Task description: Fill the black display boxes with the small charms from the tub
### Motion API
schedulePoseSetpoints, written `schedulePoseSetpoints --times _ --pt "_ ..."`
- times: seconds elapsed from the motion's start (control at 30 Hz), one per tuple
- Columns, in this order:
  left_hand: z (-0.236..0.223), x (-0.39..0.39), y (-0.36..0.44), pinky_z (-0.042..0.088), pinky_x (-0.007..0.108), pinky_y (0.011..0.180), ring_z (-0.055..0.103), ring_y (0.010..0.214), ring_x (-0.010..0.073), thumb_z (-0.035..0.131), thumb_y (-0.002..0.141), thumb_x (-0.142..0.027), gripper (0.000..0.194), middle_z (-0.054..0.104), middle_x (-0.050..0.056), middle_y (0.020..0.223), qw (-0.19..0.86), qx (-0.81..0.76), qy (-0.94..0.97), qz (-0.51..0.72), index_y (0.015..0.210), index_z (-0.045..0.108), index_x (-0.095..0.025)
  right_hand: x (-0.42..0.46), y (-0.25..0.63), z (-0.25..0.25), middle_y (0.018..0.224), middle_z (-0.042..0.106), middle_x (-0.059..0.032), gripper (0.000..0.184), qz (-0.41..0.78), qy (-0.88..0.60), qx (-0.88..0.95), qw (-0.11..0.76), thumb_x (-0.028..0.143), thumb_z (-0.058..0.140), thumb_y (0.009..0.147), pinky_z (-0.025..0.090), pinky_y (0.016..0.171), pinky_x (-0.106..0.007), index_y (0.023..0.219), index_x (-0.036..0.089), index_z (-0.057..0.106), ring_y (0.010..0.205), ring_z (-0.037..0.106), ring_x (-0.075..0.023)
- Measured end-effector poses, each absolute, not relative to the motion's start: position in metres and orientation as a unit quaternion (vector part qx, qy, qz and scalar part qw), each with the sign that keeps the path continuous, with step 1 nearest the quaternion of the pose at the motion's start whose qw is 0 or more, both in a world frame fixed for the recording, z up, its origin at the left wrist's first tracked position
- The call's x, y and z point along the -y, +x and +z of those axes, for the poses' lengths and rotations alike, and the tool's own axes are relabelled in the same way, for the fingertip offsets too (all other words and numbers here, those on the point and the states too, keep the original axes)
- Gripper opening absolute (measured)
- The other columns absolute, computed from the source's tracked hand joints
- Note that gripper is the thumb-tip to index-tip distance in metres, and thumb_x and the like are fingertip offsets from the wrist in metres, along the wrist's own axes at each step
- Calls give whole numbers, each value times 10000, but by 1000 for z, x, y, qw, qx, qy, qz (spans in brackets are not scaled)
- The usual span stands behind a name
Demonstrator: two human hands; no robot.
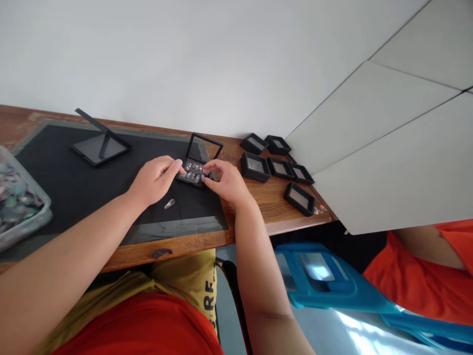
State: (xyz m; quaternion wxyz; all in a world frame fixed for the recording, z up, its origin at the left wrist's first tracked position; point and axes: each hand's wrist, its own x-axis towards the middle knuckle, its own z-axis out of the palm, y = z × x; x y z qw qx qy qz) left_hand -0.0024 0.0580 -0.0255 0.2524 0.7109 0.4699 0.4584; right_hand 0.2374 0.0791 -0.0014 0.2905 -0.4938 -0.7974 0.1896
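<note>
A small black display case (191,176) stands on the dark mat with its windowed lid (204,149) raised. Inside lie several small, shiny, nail-shaped pieces, some pinkish and some silvery. My left hand (157,180) is at the case's left edge, thumb and index finger close together; whatever they pinch is too small to make out. From the right side, my right hand (227,183) curls its thumb and fingers over the case's edge, gripping it. One clear false nail (169,203) lies loose on the mat, nearer to me.
A larger open black case (99,148) sits back left. At the left edge, a clear plastic tub (46,209) holds many false nails. Several black cases (254,167) stand on the wood at right, beside a white panel. A blue chair (325,276) and another person's orange-red clothing (414,281) are lower right.
</note>
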Motion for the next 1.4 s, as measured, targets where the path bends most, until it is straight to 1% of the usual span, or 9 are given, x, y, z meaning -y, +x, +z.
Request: schedulePoseSetpoints --times 0.1,0.27,0.47,0.63,0.83,1.03,1.13,1.3,1.4 --pt "-26 -58 -2 490 375 841 697 909 241 464 1039 -518 478 768 71 917 244 -472 712 459 880 790 -207 -78 237 0 996 818 -34 227 201 -491 795 294 200 750 812 519 843 -371 1037 218 731 901 722 -225" --pt "-27 -56 -1 489 373 823 694 900 240 483 1035 -492 438 771 68 910 249 -465 711 465 887 782 -208 -78 238 -1 1003 812 -41 228 173 -491 800 297 170 728 812 530 931 -415 1033 226 733 955 727 -247" --pt "-24 -49 0 456 349 735 618 774 192 574 1002 -445 330 715 42 846 235 -435 727 476 834 725 -205 -83 239 -4 1042 814 -51 230 153 -480 809 304 136 656 834 527 938 -419 1030 222 741 1003 712 -257" --pt "-25 -50 -1 447 345 735 621 810 197 577 995 -392 258 686 30 825 209 -444 735 468 858 705 -214 -86 240 -5 1019 817 -53 244 169 -478 809 298 149 680 820 519 873 -403 1046 215 742 927 709 -249" --pt "-29 -56 -6 437 352 719 612 803 201 560 1001 -418 292 746 47 903 201 -495 694 483 909 754 -220 -84 239 -4 991 812 -46 204 195 -487 798 295 194 726 815 522 840 -380 1018 210 741 887 703 -228" --pt "-29 -58 -3 441 343 681 601 743 194 583 974 -447 299 727 36 832 235 -481 702 469 903 767 -222 -81 239 -2 975 808 -39 252 203 -483 799 295 186 746 794 520 832 -374 1045 213 738 858 697 -217" --pt "-28 -55 0 449 340 674 592 723 190 581 978 -442 294 716 31 810 234 -475 702 476 890 757 -222 -80 238 -2 976 806 -38 237 197 -482 801 296 194 739 803 516 849 -379 1038 218 737 880 698 -223" --pt "-13 -42 3 459 336 682 594 737 186 571 996 -424 293 738 40 857 214 -473 693 500 868 740 -222 -80 236 2 924 771 -35 151 160 -488 784 348 251 702 857 507 838 -378 1003 231 733 868 662 -225" --pt "1 -38 5 453 334 686 587 748 186 601 980 -427 276 713 36 823 220 -442 711 500 855 740 -223 -81 238 5 860 739 -40 53 81 -518 756 392 291 685 876 491 871 -412 885 239 683 867 637 -245"
